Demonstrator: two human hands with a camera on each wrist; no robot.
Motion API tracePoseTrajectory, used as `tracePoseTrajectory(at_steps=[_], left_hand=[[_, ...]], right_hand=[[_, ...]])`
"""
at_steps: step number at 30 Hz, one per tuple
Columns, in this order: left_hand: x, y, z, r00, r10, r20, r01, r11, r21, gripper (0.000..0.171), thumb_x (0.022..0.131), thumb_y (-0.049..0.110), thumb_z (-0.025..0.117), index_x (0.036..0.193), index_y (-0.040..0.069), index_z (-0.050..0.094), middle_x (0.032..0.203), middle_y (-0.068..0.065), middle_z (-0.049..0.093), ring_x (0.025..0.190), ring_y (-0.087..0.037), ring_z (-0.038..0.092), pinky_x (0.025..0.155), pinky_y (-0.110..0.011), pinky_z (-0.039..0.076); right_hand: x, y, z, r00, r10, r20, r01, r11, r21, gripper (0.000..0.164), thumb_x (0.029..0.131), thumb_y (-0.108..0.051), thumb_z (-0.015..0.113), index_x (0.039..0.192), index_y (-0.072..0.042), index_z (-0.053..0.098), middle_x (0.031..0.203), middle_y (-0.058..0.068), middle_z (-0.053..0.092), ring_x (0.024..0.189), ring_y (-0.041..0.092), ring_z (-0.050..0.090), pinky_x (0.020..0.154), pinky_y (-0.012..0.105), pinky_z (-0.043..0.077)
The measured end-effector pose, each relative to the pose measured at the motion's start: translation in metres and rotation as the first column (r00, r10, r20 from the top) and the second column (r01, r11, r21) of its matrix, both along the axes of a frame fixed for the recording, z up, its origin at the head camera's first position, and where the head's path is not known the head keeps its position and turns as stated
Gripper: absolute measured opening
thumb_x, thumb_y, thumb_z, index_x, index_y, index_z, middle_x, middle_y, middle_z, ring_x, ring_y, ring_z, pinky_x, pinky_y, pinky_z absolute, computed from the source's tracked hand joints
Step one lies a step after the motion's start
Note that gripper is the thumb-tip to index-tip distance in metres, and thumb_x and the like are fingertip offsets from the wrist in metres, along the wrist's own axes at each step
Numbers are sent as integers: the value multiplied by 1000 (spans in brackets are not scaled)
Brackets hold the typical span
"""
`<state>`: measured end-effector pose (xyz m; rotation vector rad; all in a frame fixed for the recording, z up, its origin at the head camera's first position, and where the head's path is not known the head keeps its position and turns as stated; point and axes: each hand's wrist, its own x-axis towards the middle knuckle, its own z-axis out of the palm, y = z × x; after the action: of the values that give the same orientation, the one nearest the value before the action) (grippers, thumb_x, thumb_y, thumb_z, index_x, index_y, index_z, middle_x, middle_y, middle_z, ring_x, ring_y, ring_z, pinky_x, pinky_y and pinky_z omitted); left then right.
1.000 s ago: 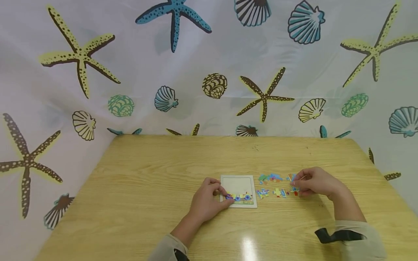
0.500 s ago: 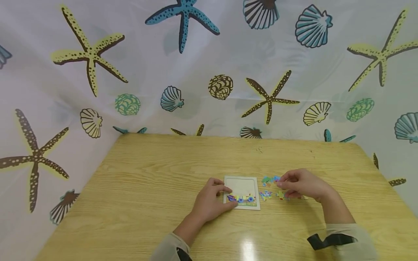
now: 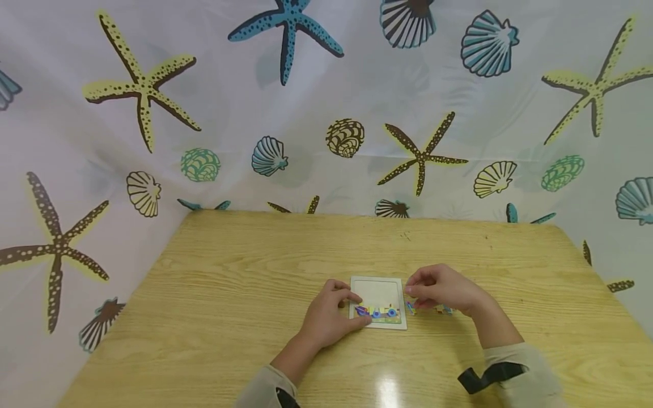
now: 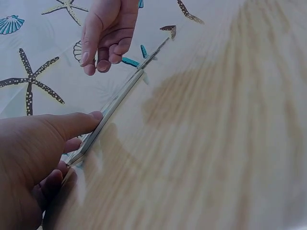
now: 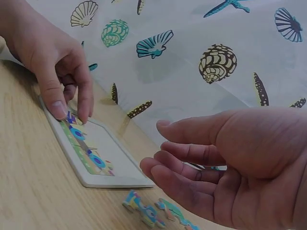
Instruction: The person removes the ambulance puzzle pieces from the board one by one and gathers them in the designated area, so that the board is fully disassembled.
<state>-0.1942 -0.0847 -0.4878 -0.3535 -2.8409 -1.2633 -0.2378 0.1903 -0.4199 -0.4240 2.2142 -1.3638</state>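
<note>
A white-rimmed puzzle board (image 3: 404, 315) lies on the table, its lower strip filled with a colourful picture showing blue wheels (image 5: 97, 161). My left hand (image 3: 328, 317) holds the board at its left side, thumb along the near edge and fingers over the left rim. Just right of the board hovers my right hand (image 3: 445, 290), fingers loosely bent. In the right wrist view there is a gap between its thumb and fingers, with nothing held. Loose jigsaw pieces (image 5: 144, 209) lie beneath it, partly hidden by the hand in the head view.
More jigsaw pieces (image 3: 442, 309) lie under the right palm. The wooden table (image 3: 245, 260) runs back to a white cloth (image 3: 306, 102) printed with starfish and shells. Dark straps hang from both sleeves, the right one (image 3: 490, 376) with a loose end.
My right hand has moved left over the loose pieces, from their far right end to beside the board. The left hand stays on the board, and the view has shifted slightly.
</note>
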Motion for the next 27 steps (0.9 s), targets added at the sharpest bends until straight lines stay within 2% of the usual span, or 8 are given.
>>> tracePoseTrajectory(at_steps=[7,14,19,24,27], left_hand=[[0,-2,1,1000,3,-8,-3,1000,-12,37,76,44,86,102,20,75,125,-2,53,95,-14,56,78,-32,47],[0,-3,0,1000,-3,-18,2,1000,-11,38,75,44,86,102,19,75,124,-2,53,95,-15,56,78,-32,47],[0,-3,-1,1000,-10,-22,10,1000,-8,39,75,44,86,103,19,75,125,-2,53,95,-15,56,77,-32,48],[0,-2,-1,999,-11,-32,10,1000,-16,40,75,44,86,104,18,75,124,-3,53,96,-16,57,77,-32,48],[-1,-2,-1,999,-15,-42,14,1000,-22,40,75,43,87,103,17,75,123,-3,54,96,-16,57,77,-31,48]], right_hand=[[2,-28,-13,999,16,38,-13,997,-70,29,98,-19,65,113,7,63,93,19,70,81,21,71,76,37,60],[6,-58,-18,997,25,79,-15,991,-129,31,98,-17,65,118,5,60,104,24,71,87,23,73,80,37,60],[8,-70,-24,997,24,73,-12,988,-155,32,99,-15,62,122,7,58,107,25,70,89,25,73,80,38,60],[12,-79,-32,996,-18,87,32,987,-156,30,99,-13,61,122,7,57,107,22,70,89,22,73,81,36,60],[15,-82,-35,997,-56,59,63,990,-129,26,99,-12,61,118,6,59,103,20,71,86,18,72,80,34,60]])
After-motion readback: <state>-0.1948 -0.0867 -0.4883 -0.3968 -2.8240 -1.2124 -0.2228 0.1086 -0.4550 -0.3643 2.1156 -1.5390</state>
